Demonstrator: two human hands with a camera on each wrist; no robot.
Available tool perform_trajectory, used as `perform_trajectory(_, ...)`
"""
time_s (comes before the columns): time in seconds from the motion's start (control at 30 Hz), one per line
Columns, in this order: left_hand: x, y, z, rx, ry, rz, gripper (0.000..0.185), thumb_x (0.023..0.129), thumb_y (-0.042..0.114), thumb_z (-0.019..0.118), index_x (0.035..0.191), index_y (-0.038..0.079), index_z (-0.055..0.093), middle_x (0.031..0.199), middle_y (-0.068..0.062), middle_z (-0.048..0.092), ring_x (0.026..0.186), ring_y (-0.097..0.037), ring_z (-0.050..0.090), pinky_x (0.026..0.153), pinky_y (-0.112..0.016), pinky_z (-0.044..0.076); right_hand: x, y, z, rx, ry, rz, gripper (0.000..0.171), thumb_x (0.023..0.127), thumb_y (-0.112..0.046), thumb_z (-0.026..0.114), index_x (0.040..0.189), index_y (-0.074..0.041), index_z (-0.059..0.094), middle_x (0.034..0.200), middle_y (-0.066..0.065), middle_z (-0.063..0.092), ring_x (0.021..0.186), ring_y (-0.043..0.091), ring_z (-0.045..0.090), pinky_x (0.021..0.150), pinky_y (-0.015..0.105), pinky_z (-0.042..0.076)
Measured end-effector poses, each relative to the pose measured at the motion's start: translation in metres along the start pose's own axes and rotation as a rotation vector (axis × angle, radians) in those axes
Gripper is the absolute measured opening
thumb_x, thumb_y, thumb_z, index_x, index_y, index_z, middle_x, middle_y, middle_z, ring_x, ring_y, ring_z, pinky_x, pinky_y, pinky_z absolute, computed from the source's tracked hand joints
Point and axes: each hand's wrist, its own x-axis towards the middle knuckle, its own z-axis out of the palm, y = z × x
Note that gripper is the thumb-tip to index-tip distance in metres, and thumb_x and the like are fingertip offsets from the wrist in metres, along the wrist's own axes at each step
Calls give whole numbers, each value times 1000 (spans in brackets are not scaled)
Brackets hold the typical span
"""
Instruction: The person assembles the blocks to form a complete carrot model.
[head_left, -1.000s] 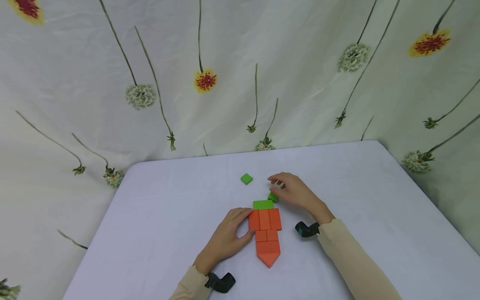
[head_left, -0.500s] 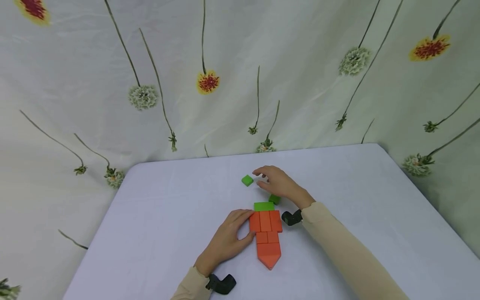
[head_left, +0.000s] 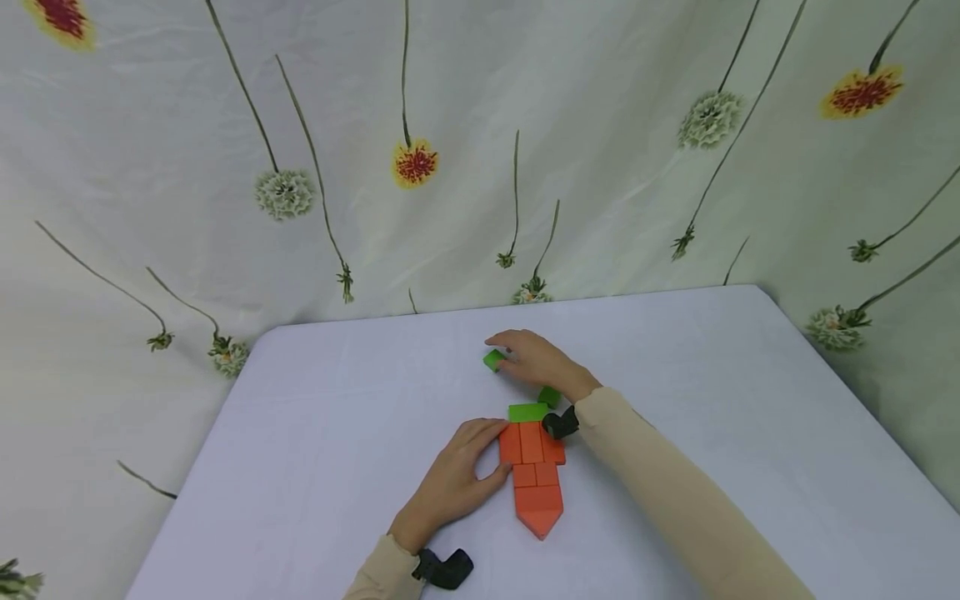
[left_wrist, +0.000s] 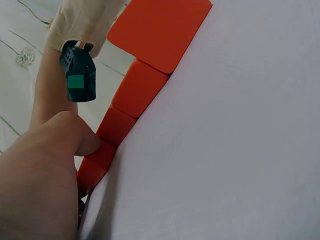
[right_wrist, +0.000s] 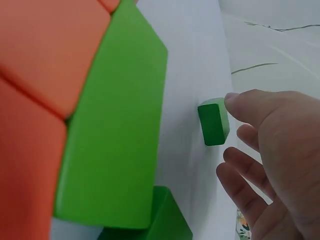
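Note:
Orange blocks (head_left: 532, 443) lie edge to edge on the white table, forming a shape that narrows to a point at the near end. A flat green block (head_left: 523, 412) sits against their far end, with a smaller green block (head_left: 550, 397) at its far right corner. My left hand (head_left: 452, 477) rests beside the orange blocks, index finger and thumb touching their left side. My right hand (head_left: 537, 358) reaches over the smaller green block to a farther green block (head_left: 491, 360). In the right wrist view, the thumb (right_wrist: 247, 104) is right at that block's edge, the fingers loosely bent beyond it.
The white-covered table (head_left: 337, 467) stretches away on both sides of the blocks. A pale flower-print cloth (head_left: 480, 167) hangs behind its far edge. Dark wrist cameras (head_left: 444, 570) sit on both wrists.
My right hand has moved left, past the smaller green block, to the far green block. The left hand and the orange blocks stay where they were.

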Motion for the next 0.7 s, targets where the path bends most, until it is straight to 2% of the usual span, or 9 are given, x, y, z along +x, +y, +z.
perform_trajectory(0.27, 1, -1, 1, 13, 11, 18, 53, 94, 27, 73, 143, 9, 60, 143, -1, 59, 137, -15, 50, 115, -37, 46, 1, 0, 5, -29, -17, 11, 38, 102, -19, 65, 138, -6, 64, 140, 10, 64, 133, 27, 57, 116, 41, 45)
perform_trajectory(0.7, 0, -2, 1, 23, 16, 26, 53, 95, 27, 73, 142, 8, 60, 143, -2, 60, 136, -17, 51, 116, -38, 46, -4, -7, 5, 2, -1, 55, 33, 100, -23, 69, 130, -10, 69, 128, 6, 70, 113, 21, 64, 102, 38, 54)
